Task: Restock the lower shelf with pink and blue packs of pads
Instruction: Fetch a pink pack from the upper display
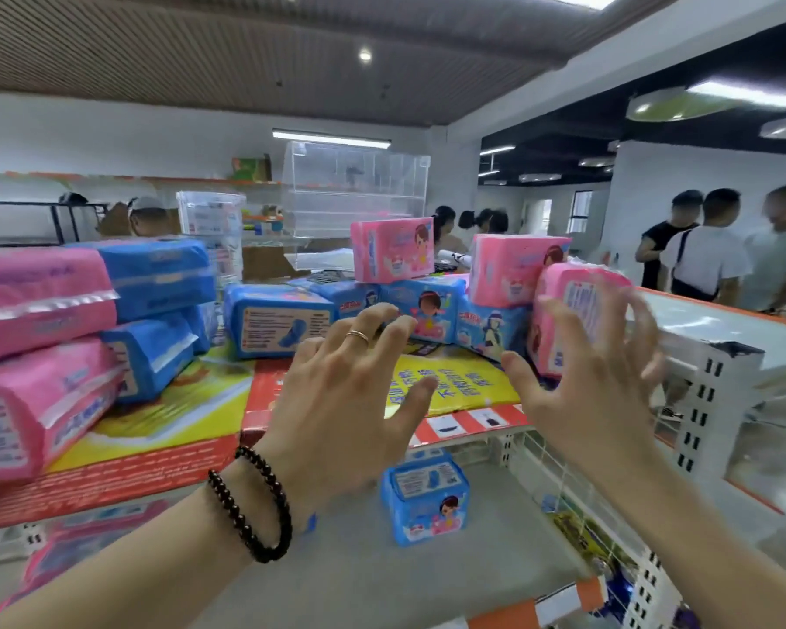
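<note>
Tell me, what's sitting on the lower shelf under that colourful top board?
One blue pack stands on the grey lower shelf. At far left something pink shows, blurred. The left hand and arm cover the part between.

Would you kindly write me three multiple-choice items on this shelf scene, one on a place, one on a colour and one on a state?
1. Where does the lone blue pack stand?
A. on the lower shelf
B. on the top shelf
C. on the floor

2. What colour is the pack just behind the right hand?
A. blue
B. green
C. pink

3. How are the two hands?
A. both gripping packs
B. both open, holding nothing
C. both in fists

Answers:
1 A: it stands alone on the grey shelf under the stacked packs.
2 C: its wrapper is pink.
3 B: the fingers of the left hand and the right hand are spread, with nothing in them.
</note>
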Action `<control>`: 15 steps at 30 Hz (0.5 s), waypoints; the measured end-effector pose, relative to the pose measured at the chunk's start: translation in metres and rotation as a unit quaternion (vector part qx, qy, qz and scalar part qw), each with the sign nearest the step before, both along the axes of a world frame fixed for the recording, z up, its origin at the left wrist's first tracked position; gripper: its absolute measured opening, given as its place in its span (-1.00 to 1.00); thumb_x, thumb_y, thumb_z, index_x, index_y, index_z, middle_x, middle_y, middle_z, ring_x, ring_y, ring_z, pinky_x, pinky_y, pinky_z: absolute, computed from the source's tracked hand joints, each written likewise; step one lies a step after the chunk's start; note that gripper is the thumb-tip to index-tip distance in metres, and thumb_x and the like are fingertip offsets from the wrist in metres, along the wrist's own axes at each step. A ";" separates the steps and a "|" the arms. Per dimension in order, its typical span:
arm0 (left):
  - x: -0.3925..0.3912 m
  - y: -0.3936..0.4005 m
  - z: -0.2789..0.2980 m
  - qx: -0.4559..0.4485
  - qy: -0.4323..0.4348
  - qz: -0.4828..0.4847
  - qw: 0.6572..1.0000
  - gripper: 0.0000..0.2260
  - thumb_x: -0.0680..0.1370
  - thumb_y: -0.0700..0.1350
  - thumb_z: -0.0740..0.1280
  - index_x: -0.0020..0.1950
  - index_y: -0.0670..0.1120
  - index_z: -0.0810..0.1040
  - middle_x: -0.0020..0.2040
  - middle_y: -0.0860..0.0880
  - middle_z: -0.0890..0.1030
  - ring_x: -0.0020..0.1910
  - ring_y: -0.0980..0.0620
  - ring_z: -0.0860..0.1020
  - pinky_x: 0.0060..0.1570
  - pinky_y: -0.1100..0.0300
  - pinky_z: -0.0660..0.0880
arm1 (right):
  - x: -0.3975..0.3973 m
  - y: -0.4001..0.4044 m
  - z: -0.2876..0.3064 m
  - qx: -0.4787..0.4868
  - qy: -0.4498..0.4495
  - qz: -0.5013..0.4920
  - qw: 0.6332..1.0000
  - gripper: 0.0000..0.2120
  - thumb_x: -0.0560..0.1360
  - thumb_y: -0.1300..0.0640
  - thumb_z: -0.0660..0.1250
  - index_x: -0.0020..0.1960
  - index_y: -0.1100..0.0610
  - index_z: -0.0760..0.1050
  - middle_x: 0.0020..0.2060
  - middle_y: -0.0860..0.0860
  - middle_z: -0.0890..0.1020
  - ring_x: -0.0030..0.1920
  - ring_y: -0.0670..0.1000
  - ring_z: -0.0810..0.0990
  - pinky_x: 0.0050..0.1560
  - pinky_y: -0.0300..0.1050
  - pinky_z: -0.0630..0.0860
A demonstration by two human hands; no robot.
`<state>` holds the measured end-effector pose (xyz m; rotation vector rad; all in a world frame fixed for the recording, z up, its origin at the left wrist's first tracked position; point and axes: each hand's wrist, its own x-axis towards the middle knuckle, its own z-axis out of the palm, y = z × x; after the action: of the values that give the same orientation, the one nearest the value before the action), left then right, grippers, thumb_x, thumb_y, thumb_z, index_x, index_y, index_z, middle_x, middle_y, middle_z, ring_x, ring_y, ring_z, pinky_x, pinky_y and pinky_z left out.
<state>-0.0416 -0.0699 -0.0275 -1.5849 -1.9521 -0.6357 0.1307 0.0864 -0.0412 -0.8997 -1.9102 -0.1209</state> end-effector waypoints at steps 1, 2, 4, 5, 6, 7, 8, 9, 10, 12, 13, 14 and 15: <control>0.000 0.007 0.001 -0.002 0.001 0.001 1.000 -0.39 0.55 0.32 -0.03 0.48 0.03 0.33 0.50 0.04 0.37 0.41 -0.05 0.41 0.26 -0.08 0.39 | 0.003 0.009 0.004 -0.015 0.010 -0.036 0.999 -0.34 0.43 -0.22 0.40 0.43 -0.02 0.29 0.57 0.05 0.04 0.57 0.17 -0.05 0.44 0.42 0.03; 0.001 0.015 0.001 -0.004 -0.004 0.001 1.000 -0.39 0.55 0.32 -0.03 0.48 0.02 0.34 0.49 0.04 0.37 0.41 -0.05 0.41 0.24 -0.08 0.39 | 0.006 0.016 0.009 -0.033 0.024 -0.057 0.998 -0.30 0.41 -0.22 0.43 0.44 -0.02 0.25 0.58 0.05 -0.05 0.57 0.17 -0.12 0.43 0.44 0.01; 0.007 0.029 0.000 -0.002 -0.015 -0.002 1.000 -0.40 0.55 0.30 0.00 0.46 0.01 0.36 0.47 0.02 0.40 0.37 -0.09 0.45 0.19 -0.08 0.41 | 0.011 0.033 0.016 -0.053 0.056 -0.064 0.995 -0.21 0.40 -0.23 0.45 0.47 -0.03 0.15 0.58 0.07 -0.13 0.57 0.18 -0.16 0.40 0.47 0.04; 0.010 0.036 -0.002 0.000 -0.012 -0.006 1.000 -0.42 0.55 0.29 0.03 0.44 0.01 0.38 0.45 0.02 0.42 0.34 -0.10 0.48 0.17 -0.09 0.43 | 0.011 0.043 0.018 -0.056 0.062 -0.061 0.995 -0.18 0.40 -0.24 0.45 0.49 -0.05 0.10 0.58 0.07 -0.14 0.57 0.19 -0.17 0.40 0.48 0.05; 0.014 0.042 -0.003 0.001 -0.005 -0.008 1.000 -0.45 0.56 0.28 0.06 0.42 0.01 0.39 0.44 0.02 0.44 0.31 -0.11 0.50 0.14 -0.09 0.44 | 0.011 0.052 0.019 -0.061 0.063 -0.058 0.994 -0.15 0.40 -0.25 0.44 0.50 -0.07 0.06 0.58 0.07 -0.16 0.57 0.20 -0.18 0.39 0.49 0.06; 0.017 0.048 -0.004 0.002 0.000 -0.010 1.000 -0.48 0.56 0.27 0.08 0.41 0.01 0.39 0.43 0.02 0.45 0.29 -0.11 0.52 0.12 -0.08 0.45 | 0.010 0.062 0.020 -0.068 0.063 -0.056 0.994 -0.14 0.40 -0.26 0.43 0.51 -0.09 0.02 0.58 0.06 -0.18 0.57 0.21 -0.19 0.39 0.49 0.06; 0.019 0.054 -0.004 0.002 0.005 -0.011 1.000 -0.48 0.56 0.26 0.09 0.40 0.01 0.39 0.43 0.02 0.46 0.28 -0.12 0.52 0.11 -0.08 0.45 | 0.008 0.070 0.021 -0.079 0.064 -0.055 0.993 -0.13 0.41 -0.27 0.42 0.51 -0.11 -0.02 0.58 0.06 -0.21 0.57 0.22 -0.20 0.39 0.50 0.06; 0.021 0.059 -0.005 -0.001 0.008 -0.012 1.000 -0.48 0.56 0.26 0.09 0.41 0.00 0.40 0.43 0.01 0.46 0.28 -0.12 0.52 0.10 -0.09 0.46 | 0.005 0.077 0.020 -0.092 0.068 -0.052 0.992 -0.14 0.42 -0.27 0.41 0.51 -0.14 -0.04 0.57 0.05 -0.22 0.57 0.24 -0.21 0.39 0.51 0.07; 0.023 0.063 -0.006 -0.003 0.010 -0.010 1.000 -0.47 0.56 0.27 0.09 0.41 -0.01 0.41 0.43 0.00 0.46 0.29 -0.12 0.52 0.10 -0.09 0.48 | 0.001 0.083 0.018 -0.103 0.076 -0.046 0.991 -0.14 0.42 -0.27 0.41 0.49 -0.17 -0.07 0.57 0.05 -0.24 0.56 0.27 -0.20 0.38 0.52 0.08; 0.027 0.069 -0.006 -0.006 0.018 -0.003 1.000 -0.46 0.56 0.28 0.08 0.41 0.00 0.42 0.43 -0.01 0.47 0.30 -0.11 0.52 0.10 -0.09 0.49 | -0.007 0.094 0.012 -0.128 0.097 -0.028 0.987 -0.11 0.42 -0.26 0.43 0.49 -0.18 -0.11 0.56 0.04 -0.26 0.56 0.32 -0.14 0.38 0.53 0.10; 0.029 0.072 -0.007 -0.009 0.022 0.001 1.000 -0.46 0.56 0.28 0.08 0.41 0.00 0.43 0.42 -0.02 0.48 0.30 -0.11 0.53 0.09 -0.09 0.49 | -0.010 0.098 0.007 -0.141 0.100 -0.020 0.985 -0.07 0.41 -0.26 0.44 0.50 -0.17 -0.14 0.56 0.03 -0.26 0.55 0.34 -0.11 0.38 0.54 0.12; 0.031 0.075 -0.009 -0.011 0.023 0.002 1.000 -0.45 0.56 0.28 0.08 0.40 -0.01 0.44 0.41 -0.02 0.49 0.29 -0.11 0.54 0.09 -0.09 0.49 | -0.013 0.101 0.003 -0.152 0.099 -0.012 0.983 -0.02 0.40 -0.26 0.45 0.51 -0.17 -0.18 0.56 0.02 -0.28 0.55 0.36 -0.08 0.38 0.53 0.15; 0.032 0.076 -0.010 -0.012 0.024 0.002 1.000 -0.45 0.56 0.28 0.08 0.39 -0.02 0.45 0.40 -0.02 0.50 0.27 -0.11 0.55 0.08 -0.08 0.50 | -0.015 0.105 -0.001 -0.161 0.097 -0.005 0.982 0.01 0.40 -0.25 0.46 0.50 -0.17 -0.24 0.56 0.02 -0.29 0.54 0.37 -0.05 0.37 0.50 0.20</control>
<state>-0.0093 0.0065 -0.0378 -1.5959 -1.9349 -0.5701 0.1153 0.1912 -0.0419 -1.0940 -1.7702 0.2689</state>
